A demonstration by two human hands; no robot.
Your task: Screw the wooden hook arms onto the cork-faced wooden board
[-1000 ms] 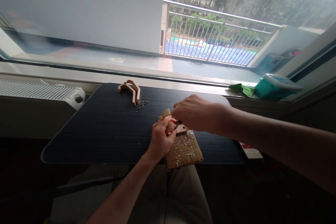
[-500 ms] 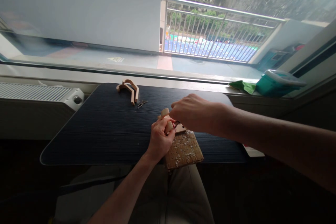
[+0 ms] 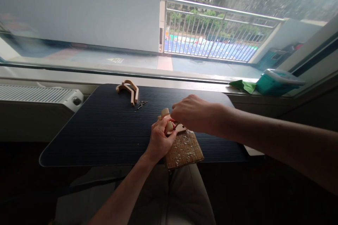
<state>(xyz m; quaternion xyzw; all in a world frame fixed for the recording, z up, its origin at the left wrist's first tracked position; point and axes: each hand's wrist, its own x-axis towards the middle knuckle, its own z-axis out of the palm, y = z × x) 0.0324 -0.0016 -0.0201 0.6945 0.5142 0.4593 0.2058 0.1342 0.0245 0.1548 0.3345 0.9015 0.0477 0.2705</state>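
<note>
My left hand (image 3: 160, 137) is wrapped round a pale wooden piece (image 3: 165, 112) with rounded ends, pressing it down on a scuffed cardboard pad (image 3: 185, 151). A flat part (image 3: 181, 128) of the wood with a dark hole shows between my hands. Above it, my right hand (image 3: 188, 110) is closed in a fist round a thin metal tool (image 3: 176, 125), whose dark shaft slants down to the wood by my left fingertips. The tool's handle end is hidden inside the fist.
Two curved wooden pieces (image 3: 129, 91) lie at the back of the dark table (image 3: 105, 130), with several screws (image 3: 142, 104) beside them. A teal box (image 3: 277, 82) and a green cloth (image 3: 243, 86) rest on the windowsill. A white radiator (image 3: 52, 95) stands left.
My right fist has turned slightly, and the metal shaft sits at a slightly different angle. The left hand keeps its hold on the wood. The whole view has shifted a little.
</note>
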